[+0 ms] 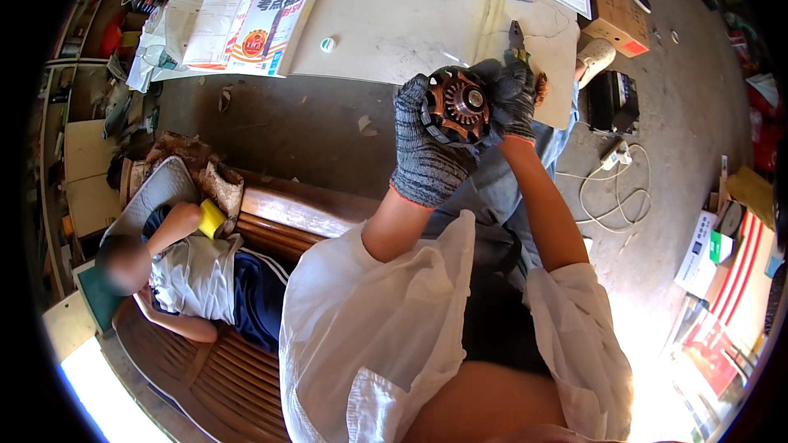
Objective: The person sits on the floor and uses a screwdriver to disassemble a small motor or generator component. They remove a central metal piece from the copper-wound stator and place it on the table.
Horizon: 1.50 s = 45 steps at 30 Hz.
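One round copper-coloured part (460, 104), dark-rimmed, toothed ring and pale metal centre facing up; held at the near edge of the table (369, 37), toward its right corner. My left hand (431, 148), grey-gloved, cupped closed about its left and lower rim; my right hand (510, 102), likewise gloved, closed on its right side; forearms (554, 205) stretched forward, converging. One pair of pliers (516, 37), tip pointing away, beside the right hand; whether gripped, I cannot tell.
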Available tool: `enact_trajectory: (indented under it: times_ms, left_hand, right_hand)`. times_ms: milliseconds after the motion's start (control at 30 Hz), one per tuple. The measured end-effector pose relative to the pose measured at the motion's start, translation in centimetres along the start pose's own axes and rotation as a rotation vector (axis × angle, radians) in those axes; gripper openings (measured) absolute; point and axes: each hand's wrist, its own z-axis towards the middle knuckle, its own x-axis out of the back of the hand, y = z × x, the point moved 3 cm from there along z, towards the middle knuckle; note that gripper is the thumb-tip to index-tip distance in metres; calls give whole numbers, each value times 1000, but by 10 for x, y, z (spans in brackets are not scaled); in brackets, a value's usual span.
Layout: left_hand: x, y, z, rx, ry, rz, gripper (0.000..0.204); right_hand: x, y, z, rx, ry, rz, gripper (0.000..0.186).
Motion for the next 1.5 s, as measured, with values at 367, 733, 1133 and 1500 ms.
enact_trajectory:
  times_ms: [367, 733, 1133, 1500]
  left_hand:
    - [-23, -10, -2, 59, -125, 179, 76]
    - [-30, -31, 8, -243, -52, 442, 68]
    - [-38, -42, 6, -201, -44, 285, 69]
    - [-55, -52, 7, -139, -88, 119, 74]
  right_hand:
    - [149, -98, -38, 5, 173, 549, 41]
    - [192, -127, -112, 179, 95, 115, 39]
    - [190, -121, -116, 217, 163, 92, 42]
    - [160, -118, -130, 281, 196, 131, 43]
